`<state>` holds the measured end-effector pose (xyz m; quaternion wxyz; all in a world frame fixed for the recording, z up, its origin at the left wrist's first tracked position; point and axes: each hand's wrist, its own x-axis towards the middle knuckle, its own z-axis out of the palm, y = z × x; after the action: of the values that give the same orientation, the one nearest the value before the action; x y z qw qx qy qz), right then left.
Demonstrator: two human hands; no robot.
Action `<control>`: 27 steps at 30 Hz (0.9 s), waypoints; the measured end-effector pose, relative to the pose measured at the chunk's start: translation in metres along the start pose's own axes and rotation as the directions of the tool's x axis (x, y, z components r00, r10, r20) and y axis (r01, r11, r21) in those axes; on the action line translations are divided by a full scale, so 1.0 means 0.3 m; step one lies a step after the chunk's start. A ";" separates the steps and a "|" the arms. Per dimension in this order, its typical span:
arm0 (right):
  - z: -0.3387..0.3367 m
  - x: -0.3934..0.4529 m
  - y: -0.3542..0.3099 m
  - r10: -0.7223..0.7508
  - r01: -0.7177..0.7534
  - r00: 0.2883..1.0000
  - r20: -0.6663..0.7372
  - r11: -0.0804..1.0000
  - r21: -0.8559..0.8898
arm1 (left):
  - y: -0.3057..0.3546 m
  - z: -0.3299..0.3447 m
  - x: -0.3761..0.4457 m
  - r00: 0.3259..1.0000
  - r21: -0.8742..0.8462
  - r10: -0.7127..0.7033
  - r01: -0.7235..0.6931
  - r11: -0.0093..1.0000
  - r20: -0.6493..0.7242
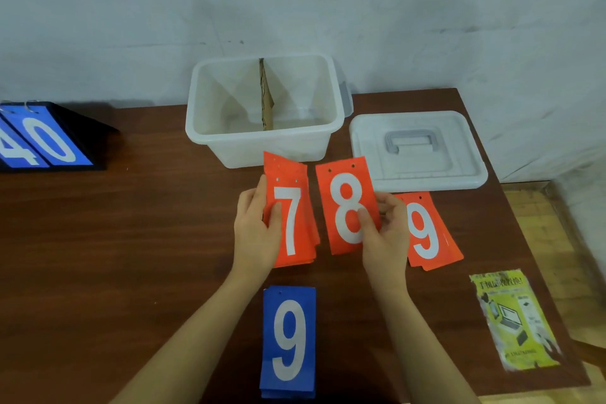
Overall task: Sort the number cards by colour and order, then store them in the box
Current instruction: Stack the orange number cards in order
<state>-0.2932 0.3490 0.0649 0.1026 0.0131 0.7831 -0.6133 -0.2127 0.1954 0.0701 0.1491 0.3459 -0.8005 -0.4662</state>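
**Red 7 and red 8 in my hands, box open behind**

My left hand [259,233] grips a stack of red cards [293,223] with the 7 on top, thumb across the face, fingers [262,187] curled round the left edge. The stack's long axis runs away from me, punched holes at the far end, digit upright to me. My right hand [385,233] pinches the red 8 card [347,203] at its right edge, thumb on the digit; it stands lengthwise too, top leaning slightly left, just beside the 7. The red 9 card [429,233] lies on the surface [131,239] right of that hand, its bottom end swung right. The blue 9 stack [288,341] lies near me, holes far. The open box [262,108], with a cardboard divider [266,99], sits beyond the cards, its lid [416,151] to the right. A blue scoreboard [42,138] reads 40 at far left.
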 end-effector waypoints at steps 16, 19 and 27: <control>-0.157 0.126 0.144 0.038 -0.151 0.975 -0.219 0.835 -0.529 | 0.166 0.066 0.002 1.000 -0.259 0.018 -0.015 0.966 0.010; -0.255 0.160 0.234 0.161 -0.343 0.933 -0.323 0.672 -0.656 | 0.151 0.068 0.003 1.000 -0.281 0.004 0.001 0.960 0.019; -0.234 0.128 0.251 0.287 -0.442 0.895 -0.340 0.667 -0.600 | 0.106 0.109 -0.014 0.998 -0.227 -0.039 0.048 0.973 0.041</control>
<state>-0.3299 0.4311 0.0018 0.1357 0.1997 0.9362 -0.2555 -0.2411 0.2297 0.0805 0.1629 0.3354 -0.7367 -0.5642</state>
